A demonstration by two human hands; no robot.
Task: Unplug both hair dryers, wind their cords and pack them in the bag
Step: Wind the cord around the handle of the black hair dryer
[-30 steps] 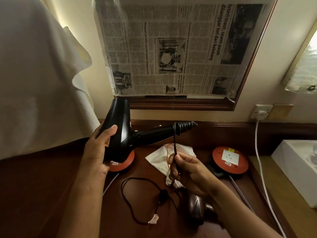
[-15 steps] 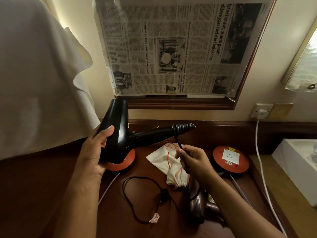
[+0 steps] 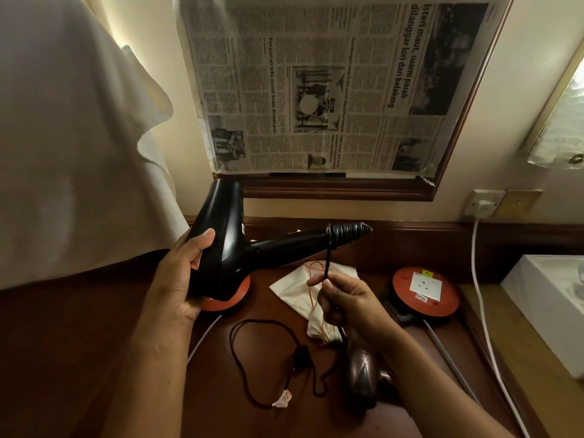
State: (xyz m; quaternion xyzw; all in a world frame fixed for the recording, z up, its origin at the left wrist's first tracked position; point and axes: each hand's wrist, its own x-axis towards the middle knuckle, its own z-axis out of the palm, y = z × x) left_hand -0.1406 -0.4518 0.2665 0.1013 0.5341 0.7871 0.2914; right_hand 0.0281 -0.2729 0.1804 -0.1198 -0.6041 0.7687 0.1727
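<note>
step: winding cord, first dryer | left hand wrapped round glossy black plastic hair dryer, held above dark wooden desk rear edge | right hand pinching thin black cord just under ribbed handle end | next: loop slack round handle; white cloth drawstring bag waits mid-desk, bronze dryer at front edge

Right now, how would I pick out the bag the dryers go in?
Find the dark wooden desk under the newspaper-covered mirror. Between its two orange discs lies a crumpled white cloth bag, just behind the right hand. Only it has a thin orange drawstring.
</note>
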